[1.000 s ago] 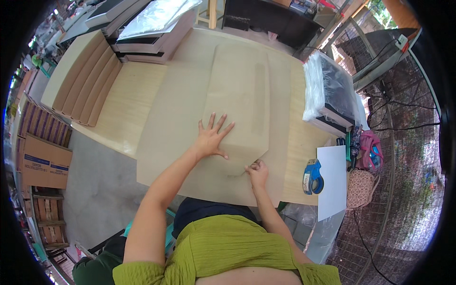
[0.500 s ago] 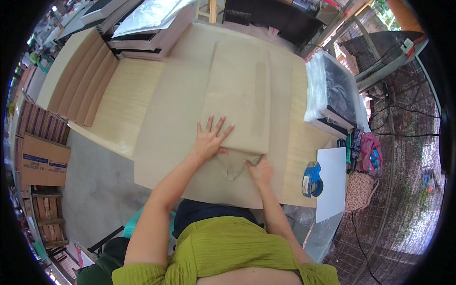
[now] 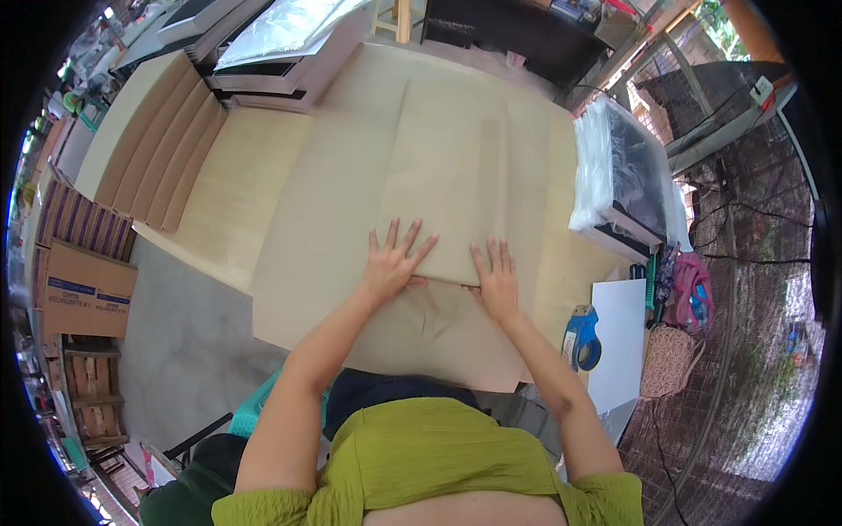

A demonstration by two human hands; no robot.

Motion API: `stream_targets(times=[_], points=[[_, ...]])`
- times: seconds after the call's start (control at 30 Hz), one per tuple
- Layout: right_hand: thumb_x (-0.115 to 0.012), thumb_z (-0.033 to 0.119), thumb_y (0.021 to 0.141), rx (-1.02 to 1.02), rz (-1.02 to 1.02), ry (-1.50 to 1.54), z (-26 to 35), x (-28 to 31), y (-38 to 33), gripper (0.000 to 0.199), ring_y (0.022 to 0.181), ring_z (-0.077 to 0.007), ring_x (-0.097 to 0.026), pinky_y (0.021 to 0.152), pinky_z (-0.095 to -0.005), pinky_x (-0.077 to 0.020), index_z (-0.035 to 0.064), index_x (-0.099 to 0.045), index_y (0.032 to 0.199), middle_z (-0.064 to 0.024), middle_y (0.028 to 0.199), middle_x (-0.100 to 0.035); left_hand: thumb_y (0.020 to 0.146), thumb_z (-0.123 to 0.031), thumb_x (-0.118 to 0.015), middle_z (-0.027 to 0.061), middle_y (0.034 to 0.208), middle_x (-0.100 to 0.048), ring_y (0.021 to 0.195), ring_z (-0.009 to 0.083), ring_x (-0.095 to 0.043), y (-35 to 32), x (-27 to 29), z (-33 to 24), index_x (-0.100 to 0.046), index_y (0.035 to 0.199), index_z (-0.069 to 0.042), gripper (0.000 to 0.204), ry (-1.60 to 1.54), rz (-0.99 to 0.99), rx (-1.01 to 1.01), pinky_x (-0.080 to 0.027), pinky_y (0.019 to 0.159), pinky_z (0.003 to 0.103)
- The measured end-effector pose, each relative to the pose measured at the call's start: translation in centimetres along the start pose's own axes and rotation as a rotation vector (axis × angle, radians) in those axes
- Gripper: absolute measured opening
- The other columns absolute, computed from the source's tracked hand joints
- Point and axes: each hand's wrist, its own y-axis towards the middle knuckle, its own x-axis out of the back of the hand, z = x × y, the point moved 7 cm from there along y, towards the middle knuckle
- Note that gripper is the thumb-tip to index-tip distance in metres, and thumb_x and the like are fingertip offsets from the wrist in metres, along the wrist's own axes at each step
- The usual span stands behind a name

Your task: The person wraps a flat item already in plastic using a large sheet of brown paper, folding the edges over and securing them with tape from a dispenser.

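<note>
Left hand point(image 3: 392, 263) and right hand point(image 3: 498, 282) flat on the near end of a flat, rectangular parcel wrapped in brown paper point(image 3: 443, 193).
Left fingers spread, right fingers slightly parted; parcel extends beyond both. Earlier, the right hand worked the folded paper at the parcel's near right corner.

The worktop point(image 3: 254, 175) was viewed from above its near edge through a head-worn fisheye camera, aimed down at the hands point(image 3: 390, 267) from close by, with the far edge also included.
</note>
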Motion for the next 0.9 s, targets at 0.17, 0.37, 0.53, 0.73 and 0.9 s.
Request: stream_targets(times=[0.17,0.37,0.53,0.73,0.9], points=[[-0.089,0.046,0.062,-0.067,0.205,0.043,6.4,2.5,4.1,0.116,0.15,-0.0429,-0.016,0.107,-0.0767,-0.0239,0.0251,-0.027,0.157,-0.0159,0.163,-0.02,0.063,-0.066,-0.073,0.0078,0.165,-0.024,0.144,0.0449,-0.03,-1.2,-0.6,0.7,-0.031,0.156,-0.036,0.107,-0.017,0.045,0.033,-0.034,0.099,0.075],[-0.087,0.052,0.062,-0.124,0.257,-0.048,6.4,0.0,5.1,0.117,0.151,-0.041,-0.014,0.104,-0.0808,-0.0213,0.0368,-0.022,0.158,-0.007,0.167,-0.014,0.066,-0.05,-0.082,0.0168,0.166,-0.012,0.144,0.0469,-0.031,-1.9,0.6,3.4,-0.031,0.155,-0.038,0.104,-0.153,0.047,0.123,-0.041,0.104,0.064],[-0.089,0.05,0.057,-0.126,0.233,-0.029,6.8,-0.2,5.3,0.121,0.152,-0.0401,-0.01,0.104,-0.0814,-0.0219,0.0377,-0.023,0.158,-0.0057,0.167,-0.013,0.065,-0.031,-0.087,0.0223,0.164,-0.008,0.14,0.0533,-0.032,-2.4,0.0,5.0,-0.028,0.155,-0.039,0.107,-0.52,0.064,0.131,-0.05,0.104,0.049],[-0.09,0.043,0.059,-0.122,0.211,0.01,7.1,0.5,5.3,0.116,0.151,-0.0417,-0.017,0.103,-0.0811,-0.0235,0.0366,-0.028,0.157,-0.007,0.166,-0.018,0.066,-0.025,-0.088,0.0215,0.165,-0.008,0.137,0.056,-0.034,-2.5,-0.4,4.9,-0.029,0.156,-0.033,0.108,-0.435,0.036,0.069,-0.052,0.101,0.052],[-0.09,0.042,0.059,-0.129,0.209,0.009,6.9,0.9,5.5,0.116,0.15,-0.0419,-0.017,0.103,-0.0812,-0.0233,0.0365,-0.028,0.157,-0.0068,0.166,-0.018,0.065,-0.022,-0.088,0.0216,0.165,-0.009,0.138,0.0553,-0.034,-1.9,0.1,4.5,-0.028,0.157,-0.028,0.11,-0.454,0.14,0.145,-0.047,0.105,0.054]])
